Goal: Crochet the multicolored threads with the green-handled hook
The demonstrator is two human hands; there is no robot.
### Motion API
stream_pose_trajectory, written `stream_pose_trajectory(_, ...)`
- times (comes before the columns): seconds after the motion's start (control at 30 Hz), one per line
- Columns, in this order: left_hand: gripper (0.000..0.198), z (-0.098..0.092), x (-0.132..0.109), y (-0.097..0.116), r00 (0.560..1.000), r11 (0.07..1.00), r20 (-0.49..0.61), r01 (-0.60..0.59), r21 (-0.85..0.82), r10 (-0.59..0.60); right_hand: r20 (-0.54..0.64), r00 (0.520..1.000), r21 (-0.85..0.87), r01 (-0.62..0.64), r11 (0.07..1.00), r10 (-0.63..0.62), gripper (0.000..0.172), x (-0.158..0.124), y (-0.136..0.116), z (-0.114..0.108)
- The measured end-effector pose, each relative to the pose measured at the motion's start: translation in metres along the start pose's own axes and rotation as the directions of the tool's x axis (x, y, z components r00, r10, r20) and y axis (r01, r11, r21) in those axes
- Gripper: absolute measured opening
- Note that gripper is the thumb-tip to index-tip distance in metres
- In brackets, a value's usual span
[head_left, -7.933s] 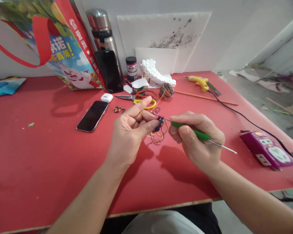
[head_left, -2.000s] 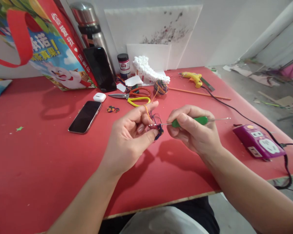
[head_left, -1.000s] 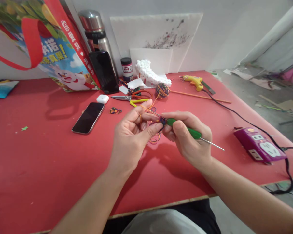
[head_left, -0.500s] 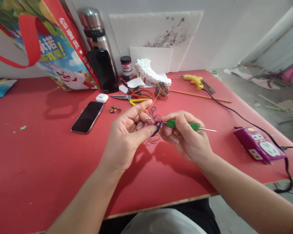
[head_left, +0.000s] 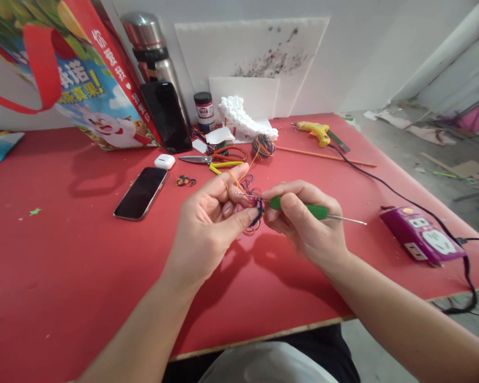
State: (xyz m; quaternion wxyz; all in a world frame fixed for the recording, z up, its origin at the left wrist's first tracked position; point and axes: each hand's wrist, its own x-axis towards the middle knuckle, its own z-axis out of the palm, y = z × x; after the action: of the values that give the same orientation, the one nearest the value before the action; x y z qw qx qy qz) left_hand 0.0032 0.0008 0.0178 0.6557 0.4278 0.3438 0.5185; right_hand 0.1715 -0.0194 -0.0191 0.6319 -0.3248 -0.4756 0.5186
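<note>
My left hand [head_left: 209, 223] pinches a small dark crocheted piece [head_left: 258, 211] between thumb and fingers. Orange yarn [head_left: 236, 182] passes over its raised index finger from a multicoloured yarn ball [head_left: 263, 146] behind. My right hand [head_left: 305, 215] is closed round the green handle of a crochet hook [head_left: 318, 211]. The hook's thin front shaft reaches the crocheted piece, and its other metal end sticks out to the right. Loose loops of yarn hang around the piece; the exact stitch at the hook tip is too small to tell.
Scissors [head_left: 223, 155], a flat phone [head_left: 141, 193] and a white earphone case [head_left: 165, 161] lie beyond my left hand. A yellow glue gun [head_left: 314, 132] rests at the back right. A purple power strip [head_left: 423, 234] with black cables sits on the right of the red table [head_left: 83, 276].
The crochet hook's rear end has swung slightly down and to the right as my right hand tilts. My left hand keeps its pinch, almost still.
</note>
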Motion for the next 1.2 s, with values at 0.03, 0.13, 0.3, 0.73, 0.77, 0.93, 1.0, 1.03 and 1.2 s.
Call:
stream_pose_trajectory(0.03,0.049,0.000,0.000,0.000,1.000,1.000,0.001,0.007,-0.012,-0.007,-0.003,1.000,0.004,0.004,1.000,-0.004,0.023,-0.001,0.001,0.001)
stream_pose_trajectory(0.13,0.050,0.000,-0.001,0.000,0.999,0.998,-0.001,0.033,-0.049,-0.033,-0.015,1.000,0.026,0.021,0.999,-0.021,0.023,-0.003,0.003,0.005)
stream_pose_trajectory(0.3,0.053,-0.002,-0.002,-0.002,0.999,1.000,-0.045,0.016,-0.017,-0.017,-0.060,0.994,-0.015,0.095,0.995,-0.096,0.019,-0.007,0.009,0.010)
stream_pose_trajectory(0.73,0.057,-0.008,0.000,-0.005,0.999,0.999,-0.005,0.043,-0.031,-0.043,0.040,0.998,0.074,0.040,0.996,-0.043,0.019,-0.003,0.010,0.004)
stream_pose_trajectory(0.77,0.056,-0.008,0.000,-0.005,0.999,0.999,-0.003,0.042,-0.028,-0.042,0.045,0.998,0.077,0.040,0.996,-0.044,0.019,-0.003,0.010,0.003)
stream_pose_trajectory(0.93,0.057,-0.007,0.001,-0.005,0.998,0.998,0.012,0.059,-0.025,-0.058,0.069,0.997,0.087,0.033,0.996,-0.039,0.018,-0.003,0.010,0.003)
stream_pose_trajectory(1.0,0.056,-0.007,0.002,-0.005,0.998,0.997,0.001,0.065,-0.033,-0.065,0.054,0.997,0.070,0.044,0.997,-0.048,0.016,-0.005,0.011,0.003)
stream_pose_trajectory(1.03,0.056,-0.007,0.002,-0.005,0.998,0.997,-0.006,0.066,-0.038,-0.066,0.047,0.997,0.061,0.054,0.997,-0.057,0.015,-0.006,0.012,0.003)
stream_pose_trajectory(1.2,0.054,-0.009,0.002,-0.005,0.998,0.998,0.012,0.064,-0.029,-0.064,0.064,0.996,0.088,0.049,0.995,-0.055,0.017,-0.002,0.011,0.003)
